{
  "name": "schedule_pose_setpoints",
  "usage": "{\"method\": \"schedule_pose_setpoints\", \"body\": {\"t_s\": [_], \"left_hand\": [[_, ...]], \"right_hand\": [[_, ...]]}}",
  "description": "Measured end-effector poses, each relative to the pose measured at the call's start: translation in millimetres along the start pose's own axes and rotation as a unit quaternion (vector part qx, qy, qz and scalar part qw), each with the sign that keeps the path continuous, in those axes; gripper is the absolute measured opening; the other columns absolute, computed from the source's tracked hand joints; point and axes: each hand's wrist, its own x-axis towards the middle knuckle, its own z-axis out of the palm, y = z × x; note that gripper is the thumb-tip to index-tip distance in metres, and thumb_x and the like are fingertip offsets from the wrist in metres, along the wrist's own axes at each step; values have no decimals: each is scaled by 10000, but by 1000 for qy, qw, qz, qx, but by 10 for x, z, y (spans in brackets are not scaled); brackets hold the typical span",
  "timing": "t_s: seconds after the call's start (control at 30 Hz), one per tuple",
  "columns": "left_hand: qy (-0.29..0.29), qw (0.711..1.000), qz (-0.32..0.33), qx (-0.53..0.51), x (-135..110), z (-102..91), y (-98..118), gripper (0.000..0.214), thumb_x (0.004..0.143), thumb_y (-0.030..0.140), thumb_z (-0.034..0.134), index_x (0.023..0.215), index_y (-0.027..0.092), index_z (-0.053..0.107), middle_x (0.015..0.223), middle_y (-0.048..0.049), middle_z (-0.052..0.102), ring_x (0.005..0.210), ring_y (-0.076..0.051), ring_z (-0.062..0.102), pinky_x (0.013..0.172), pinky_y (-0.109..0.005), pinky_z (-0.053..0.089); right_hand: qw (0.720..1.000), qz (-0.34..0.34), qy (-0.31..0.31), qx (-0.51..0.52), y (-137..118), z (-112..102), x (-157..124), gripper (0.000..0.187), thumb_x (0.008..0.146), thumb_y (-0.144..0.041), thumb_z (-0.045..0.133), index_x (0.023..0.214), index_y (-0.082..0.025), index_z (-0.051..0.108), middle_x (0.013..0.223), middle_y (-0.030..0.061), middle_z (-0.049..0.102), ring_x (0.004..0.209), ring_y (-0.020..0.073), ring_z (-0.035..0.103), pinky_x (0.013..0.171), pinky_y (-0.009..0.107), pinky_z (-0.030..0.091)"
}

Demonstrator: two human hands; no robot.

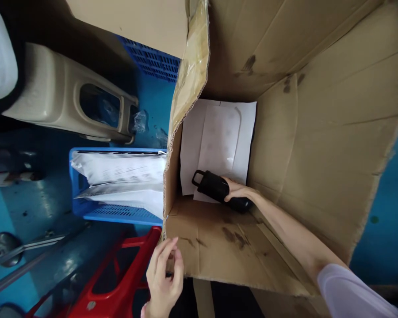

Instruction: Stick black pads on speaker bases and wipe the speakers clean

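I look down into a tall cardboard box (318, 132) with white sheets (219, 141) lying on its bottom. My right hand (236, 191) reaches deep inside and grips a black bottle (215, 187) with a loop handle, lying on its side on the sheets. My left hand (164, 276) sits at the near left corner of the box, fingers curled against the cardboard edge; I cannot make out anything held in them.
A blue plastic crate (116, 214) with white bagged items stands left of the box. A red plastic crate (119, 282) is near my left hand. A beige plastic stool (59, 97) lies on the blue floor, and another blue crate (152, 59) sits behind.
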Motion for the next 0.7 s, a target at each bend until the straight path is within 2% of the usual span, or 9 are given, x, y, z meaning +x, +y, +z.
{"method": "schedule_pose_setpoints", "body": {"t_s": [0.1, 0.17, 0.27, 0.33, 0.43, 0.5, 0.57, 0.63, 0.7], "left_hand": [[-2, 1000, -5, -2, 10, -1, -2, 286, 862, 44, 556, 1105, 183, 613, 955, -69, 663, 765, -128, 667, 615, -200, 564], [0, 1000, 4, 2, 23, 7, 4, 286, 854, 44, 556, 1094, 188, 617, 943, -70, 676, 778, -142, 674, 624, -216, 570], [-2, 1000, 20, 7, 37, 18, 18, 279, 838, 41, 560, 1071, 181, 623, 919, -72, 687, 795, -152, 683, 652, -225, 576], [-2, 999, 32, 14, 38, 21, 25, 281, 827, 41, 560, 1060, 182, 628, 899, -66, 698, 797, -156, 690, 689, -234, 577], [-5, 998, 48, 26, 37, 25, 34, 288, 817, 51, 553, 1053, 196, 634, 862, -49, 713, 776, -162, 693, 719, -254, 567], [-15, 998, 57, 21, 43, 32, 42, 295, 806, 47, 547, 1044, 197, 634, 840, -43, 719, 749, -161, 689, 707, -254, 554], [-20, 998, 61, 9, 57, 43, 52, 300, 791, 39, 545, 1036, 191, 631, 831, -43, 721, 728, -156, 684, 693, -249, 543], [-19, 998, 62, 3, 73, 57, 62, 296, 786, 41, 548, 1030, 186, 629, 833, -44, 723, 732, -156, 683, 694, -251, 538], [-6, 998, 60, -1, 89, 73, 73, 271, 797, 49, 541, 1013, 182, 636, 835, -46, 722, 743, -158, 682, 697, -255, 537]], "right_hand": [[1000, -19, -3, 12, -267, -85, 150, 1205, 488, -315, 828, 1527, -216, 227, 1547, 152, 317, 1392, 347, 346, 1122, 428, 322], [999, -26, -17, 19, -478, -139, 317, 1194, 407, -271, 861, 1484, -261, 347, 1487, 125, 422, 1342, 362, 414, 1099, 451, 355], [998, -28, -35, 46, -722, -165, 530, 1091, 278, -186, 881, 1315, -316, 567, 1324, 78, 586, 1249, 398, 503, 1060, 505, 391], [995, -32, -31, 89, -772, -138, 547, 1039, 235, -151, 880, 1231, -309, 631, 1257, 66, 629, 1232, 412, 515, 1067, 527, 380], [980, -41, 9, 196, -673, -41, 347, 1047, 250, -139, 889, 1247, -290, 610, 1289, 57, 618, 1281, 371, 483, 1125, 479, 334], [956, -35, 56, 285, -559, 68, 148, 1017, 342, -193, 894, 1297, -287, 558, 1347, 44, 582, 1317, 313, 459, 1143, 427, 323], [919, -11, 114, 377, -485, 219, 0, 920, 476, -281, 868, 1325, -287, 515, 1373, 39, 559, 1310, 274, 470, 1114, 408, 370], [866, 28, 175, 467, -496, 406, -34, 760, 634, -381, 798, 1326, -275, 501, 1363, 57, 561, 1256, 259, 519, 1044, 419, 444], [801, 66, 231, 548, -604, 605, 49, 580, 802, -464, 673, 1307, -230, 511, 1316, 93, 582, 1158, 252, 581, 960, 444, 496]]}}
